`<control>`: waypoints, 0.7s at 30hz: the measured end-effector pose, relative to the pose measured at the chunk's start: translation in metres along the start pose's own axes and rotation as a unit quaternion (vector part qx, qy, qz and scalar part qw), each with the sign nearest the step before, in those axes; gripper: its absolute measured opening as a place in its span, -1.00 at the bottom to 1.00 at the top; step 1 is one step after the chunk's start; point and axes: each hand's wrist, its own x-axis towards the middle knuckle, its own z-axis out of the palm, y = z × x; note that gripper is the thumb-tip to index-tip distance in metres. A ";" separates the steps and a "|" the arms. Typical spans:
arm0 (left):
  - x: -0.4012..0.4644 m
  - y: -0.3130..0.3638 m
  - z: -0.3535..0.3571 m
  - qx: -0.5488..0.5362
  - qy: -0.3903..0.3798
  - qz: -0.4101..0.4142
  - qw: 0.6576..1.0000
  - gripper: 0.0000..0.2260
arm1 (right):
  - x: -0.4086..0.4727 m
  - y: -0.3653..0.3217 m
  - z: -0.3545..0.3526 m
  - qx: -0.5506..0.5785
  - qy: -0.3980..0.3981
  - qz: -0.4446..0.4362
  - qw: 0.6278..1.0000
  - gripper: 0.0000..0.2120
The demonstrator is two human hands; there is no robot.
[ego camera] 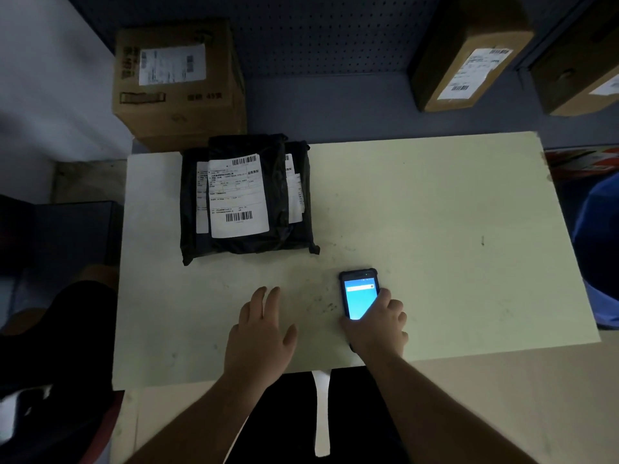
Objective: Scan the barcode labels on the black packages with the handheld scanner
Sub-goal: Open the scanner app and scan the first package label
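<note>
Black rectangular handheld scanner (359,294) with lit blue screen lies flat on the pale rectangular tabletop (435,212), long axis running away from the person, top end toward the far edge. Right hand (376,324) curls over its lower end, covering that part; grip not fully made out. Left hand (261,333) is left of the scanner, open, fingers spread flat on the table. Stack of black plastic packages (248,199) with white barcode labels (238,195) sits beyond and left of the scanner; lower packages mostly hidden. Brown cardboard boxes (177,82) behind, dim, print unreadable.

Dim room — pale table (435,212), pegboard wall (318,35).
</note>
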 end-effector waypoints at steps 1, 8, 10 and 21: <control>-0.001 -0.001 0.000 0.003 0.001 0.001 1.000 -0.32 | 0.000 0.001 -0.002 -0.003 -0.003 -0.004 1.000 -0.13; 0.001 0.001 -0.014 0.002 0.028 0.016 0.999 -0.33 | -0.001 -0.002 -0.023 -0.021 -0.035 0.002 0.999 -0.23; 0.003 0.003 -0.021 0.005 0.038 0.024 0.999 -0.33 | -0.002 -0.003 -0.028 -0.011 -0.038 0.014 0.999 -0.25; 0.010 -0.005 -0.072 -0.137 0.219 -0.026 0.966 -0.51 | -0.019 -0.013 -0.062 0.140 -0.041 -0.006 0.989 -0.45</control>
